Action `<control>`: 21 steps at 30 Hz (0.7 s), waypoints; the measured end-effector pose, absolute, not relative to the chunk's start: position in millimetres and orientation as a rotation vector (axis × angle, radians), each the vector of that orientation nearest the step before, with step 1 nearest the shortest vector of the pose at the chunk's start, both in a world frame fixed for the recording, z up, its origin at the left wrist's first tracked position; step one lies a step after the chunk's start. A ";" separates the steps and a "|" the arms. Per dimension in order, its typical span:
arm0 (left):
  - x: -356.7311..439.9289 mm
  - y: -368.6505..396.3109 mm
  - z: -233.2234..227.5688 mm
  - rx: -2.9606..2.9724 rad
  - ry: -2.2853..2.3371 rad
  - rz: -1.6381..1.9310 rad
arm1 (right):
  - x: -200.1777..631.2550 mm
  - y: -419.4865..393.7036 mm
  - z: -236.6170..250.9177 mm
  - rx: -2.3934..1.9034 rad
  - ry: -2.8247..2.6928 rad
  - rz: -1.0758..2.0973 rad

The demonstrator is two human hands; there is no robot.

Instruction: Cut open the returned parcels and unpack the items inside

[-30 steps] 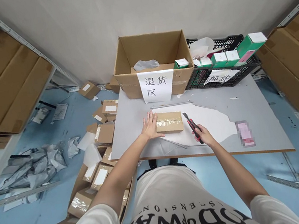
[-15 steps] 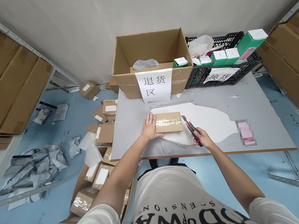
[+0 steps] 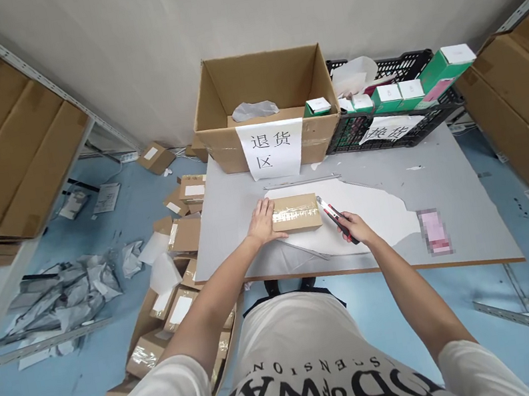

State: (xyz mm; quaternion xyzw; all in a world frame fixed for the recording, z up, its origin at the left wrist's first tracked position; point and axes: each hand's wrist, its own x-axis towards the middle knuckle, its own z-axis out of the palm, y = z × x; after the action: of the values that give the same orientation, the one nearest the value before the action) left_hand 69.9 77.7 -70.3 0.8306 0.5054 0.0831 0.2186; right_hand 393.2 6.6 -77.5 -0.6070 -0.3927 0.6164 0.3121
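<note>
A small taped cardboard box [image 3: 298,212] lies flat on the grey table [image 3: 446,194], partly on a white sheet [image 3: 373,210]. My left hand [image 3: 262,222] rests spread on the box's left end, pressing it down. My right hand [image 3: 357,228] grips a red and black utility knife [image 3: 332,215]. The knife's blade tip touches the box's right end near its top edge.
A large open carton [image 3: 265,106] with a paper sign stands at the table's back. Beside it, a black crate [image 3: 395,102] holds green and white boxes. Small parcels [image 3: 184,235] and grey bags [image 3: 63,299] litter the floor on the left. Shelves with flat cartons flank both sides.
My right hand has brought the knife leftwards, from a gap beside the box until its tip meets the box's right end. My left hand has stayed on the box.
</note>
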 end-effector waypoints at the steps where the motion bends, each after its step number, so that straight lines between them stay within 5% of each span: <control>1: 70.7 77.7 -69.4 2.296 1.419 0.224 | 394.3 10.1 -76.1 -1.612 -1.052 1.629; 21: 79.7 66.4 -52.5 2.285 1.640 0.030 | 409.8 -30.7 -64.8 -1.655 -1.296 1.749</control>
State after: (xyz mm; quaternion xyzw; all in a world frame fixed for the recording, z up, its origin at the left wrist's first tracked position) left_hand 79.7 66.4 -52.5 0.8014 0.5751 0.0106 0.1639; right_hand 409.8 -30.7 -64.8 -0.5926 -0.4641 0.6265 0.2022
